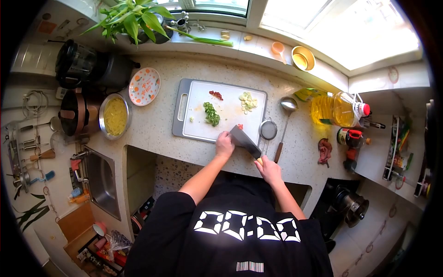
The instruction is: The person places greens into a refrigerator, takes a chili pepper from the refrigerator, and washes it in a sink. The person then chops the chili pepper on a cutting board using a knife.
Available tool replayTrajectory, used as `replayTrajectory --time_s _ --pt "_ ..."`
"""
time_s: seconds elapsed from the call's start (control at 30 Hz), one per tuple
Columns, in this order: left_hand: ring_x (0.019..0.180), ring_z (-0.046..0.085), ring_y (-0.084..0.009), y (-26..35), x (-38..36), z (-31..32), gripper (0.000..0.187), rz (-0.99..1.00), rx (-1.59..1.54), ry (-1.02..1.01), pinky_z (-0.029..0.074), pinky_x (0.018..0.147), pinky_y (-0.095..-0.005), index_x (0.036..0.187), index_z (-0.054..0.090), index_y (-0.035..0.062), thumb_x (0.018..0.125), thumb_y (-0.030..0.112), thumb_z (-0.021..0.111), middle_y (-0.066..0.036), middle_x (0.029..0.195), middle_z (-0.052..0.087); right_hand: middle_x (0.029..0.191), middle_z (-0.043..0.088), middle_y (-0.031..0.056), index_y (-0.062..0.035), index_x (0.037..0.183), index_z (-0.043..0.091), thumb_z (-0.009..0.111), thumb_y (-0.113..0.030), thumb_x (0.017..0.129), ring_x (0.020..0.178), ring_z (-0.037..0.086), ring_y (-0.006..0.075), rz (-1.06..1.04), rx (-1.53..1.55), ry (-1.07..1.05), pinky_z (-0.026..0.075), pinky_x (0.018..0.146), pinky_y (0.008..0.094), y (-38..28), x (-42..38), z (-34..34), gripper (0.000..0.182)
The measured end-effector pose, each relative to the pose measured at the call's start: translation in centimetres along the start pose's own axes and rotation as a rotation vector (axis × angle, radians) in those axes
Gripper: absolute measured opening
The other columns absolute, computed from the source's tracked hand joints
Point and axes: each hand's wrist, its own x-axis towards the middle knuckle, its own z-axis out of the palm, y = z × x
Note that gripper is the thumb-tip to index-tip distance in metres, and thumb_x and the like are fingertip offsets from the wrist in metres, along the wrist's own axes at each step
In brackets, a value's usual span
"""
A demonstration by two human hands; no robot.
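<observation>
My right hand [269,170] grips the handle of a cleaver [245,140], whose dark blade lies over the near right corner of the white cutting board [198,99]. My left hand [224,143] rests at the board's near edge, touching the blade's left side. On the board lie chopped green vegetable [212,113], chopped red pieces [216,95], pale slices [248,101] and a small red bit [240,126].
A small strainer [268,129] and a ladle [287,105] lie right of the board. An oil bottle [337,109] stands at the right. A metal bowl of yellow food [115,116], a patterned plate [144,86], pots and a sink [102,181] are at the left.
</observation>
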Motion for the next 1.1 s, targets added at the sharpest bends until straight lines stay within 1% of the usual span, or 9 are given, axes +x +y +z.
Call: replayTrajectory --time_s 0.07,0.17,0.33,0.57,0.67,0.73,0.87,0.97,1.1 --pt "0.091 0.062 -0.0347 0.5 0.1 -0.5 0.008 -0.014 -0.022 -0.013 0.053 0.082 -0.0422 0.079 0.065 0.0027 0.072 -0.002 0.065 -0.013 0.091 0.063 0.080 0.069 0.0219 -0.0079 0.100 0.056 0.056 -0.054 0.097 0.079 0.068 0.0445 -0.005 0.005 0.012 0.053 0.068 0.0545 0.1 0.1 0.4 0.046" --pt "0.092 0.062 -0.0351 -0.4 -0.2 0.3 0.010 -0.041 0.009 0.006 0.053 0.083 -0.0426 0.081 0.065 0.0033 0.072 -0.001 0.065 -0.013 0.092 0.064 0.079 0.069 0.0213 -0.0078 0.100 0.056 0.057 -0.054 0.096 0.078 0.068 0.0437 -0.026 0.017 0.036 0.053 0.067 0.0540 0.4 -0.2 0.7 0.046" --pt "0.090 0.062 -0.0355 -0.3 0.0 0.3 0.009 -0.035 -0.009 0.019 0.053 0.082 -0.0437 0.083 0.065 0.0044 0.074 0.002 0.067 -0.013 0.089 0.063 0.078 0.069 0.0209 -0.0077 0.100 0.055 0.058 -0.054 0.096 0.076 0.068 0.0427 -0.031 -0.003 0.043 0.053 0.066 0.0536 0.7 -0.6 0.4 0.046" --pt "0.088 0.063 -0.0358 -0.1 -0.2 -0.1 0.006 -0.031 -0.020 -0.004 0.053 0.080 -0.0441 0.084 0.067 0.0050 0.078 0.005 0.068 -0.013 0.088 0.063 0.081 0.070 0.0217 -0.0071 0.101 0.055 0.055 -0.054 0.097 0.080 0.068 0.0438 0.009 -0.006 0.004 0.053 0.068 0.0543 0.3 -0.5 0.4 0.047" --pt "0.087 0.063 -0.0355 -0.5 -0.8 0.2 0.008 -0.025 0.039 -0.026 0.054 0.079 -0.0441 0.086 0.069 0.0059 0.079 0.006 0.068 -0.013 0.088 0.063 0.082 0.070 0.0224 -0.0070 0.101 0.055 0.055 -0.054 0.098 0.081 0.068 0.0441 0.009 0.007 0.009 0.053 0.069 0.0547 0.2 -0.3 0.8 0.047" --pt "0.087 0.063 -0.0352 -0.4 -1.1 -0.1 0.009 -0.018 0.012 -0.024 0.054 0.078 -0.0443 0.088 0.071 0.0064 0.079 0.006 0.068 -0.013 0.088 0.064 0.082 0.070 0.0228 -0.0070 0.102 0.055 0.055 -0.054 0.098 0.081 0.068 0.0443 0.013 0.009 0.002 0.053 0.070 0.0548 0.1 -0.1 0.8 0.047" --pt "0.085 0.063 -0.0350 -0.5 -1.2 0.0 0.010 -0.040 -0.009 -0.013 0.053 0.075 -0.0448 0.090 0.072 0.0072 0.080 0.007 0.068 -0.013 0.086 0.064 0.080 0.068 0.0233 -0.0069 0.101 0.054 0.056 -0.053 0.098 0.079 0.066 0.0455 -0.012 0.058 0.023 0.052 0.069 0.0547 0.3 0.0 0.9 0.046" --pt "0.083 0.063 -0.0356 -0.2 -0.8 0.0 0.010 -0.035 -0.015 0.030 0.053 0.074 -0.0454 0.089 0.072 0.0072 0.080 0.007 0.068 -0.013 0.086 0.064 0.081 0.068 0.0231 -0.0071 0.101 0.055 0.057 -0.053 0.097 0.080 0.067 0.0456 -0.029 0.111 0.029 0.052 0.069 0.0546 0.8 0.0 0.5 0.046" --pt "0.083 0.063 -0.0361 0.1 -0.1 -0.1 0.004 -0.059 -0.019 0.052 0.052 0.074 -0.0451 0.083 0.068 0.0054 0.079 0.006 0.069 -0.014 0.085 0.063 0.078 0.067 0.0227 -0.0079 0.099 0.055 0.058 -0.050 0.097 0.077 0.066 0.0455 -0.065 0.110 0.062 0.051 0.067 0.0542 0.8 -1.0 0.1 0.043"
